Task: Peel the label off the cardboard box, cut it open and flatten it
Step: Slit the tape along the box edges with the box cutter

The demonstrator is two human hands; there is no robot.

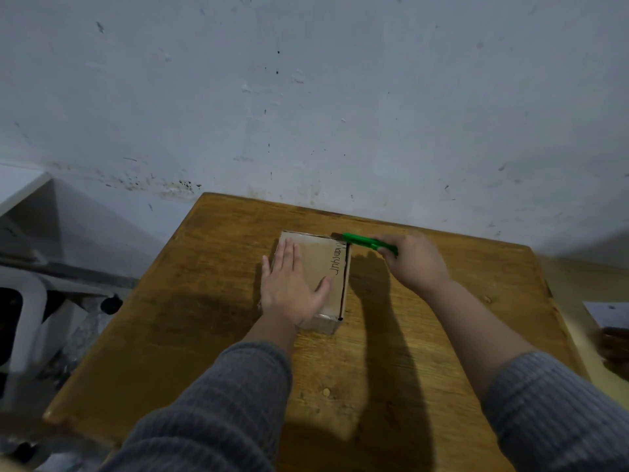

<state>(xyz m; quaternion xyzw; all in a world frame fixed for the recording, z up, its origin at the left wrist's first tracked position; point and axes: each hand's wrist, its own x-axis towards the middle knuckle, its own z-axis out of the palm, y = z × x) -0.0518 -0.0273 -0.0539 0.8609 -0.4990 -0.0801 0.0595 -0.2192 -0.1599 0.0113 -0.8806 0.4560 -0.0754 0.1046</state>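
Note:
A small brown cardboard box (326, 264) lies on the wooden table (211, 301), with black handwriting along its right top edge. My left hand (289, 287) presses flat on the box's top, fingers spread and pointing away from me. My right hand (413, 260) grips a green utility knife (364, 241) to the right of the box. The knife's blade tip touches the box's far right corner. No label shows on the visible faces.
A pale blue wall stands right behind the table's far edge. White furniture (30, 301) sits to the left of the table. A white sheet of paper (609, 315) lies at the far right, beyond the table's edge.

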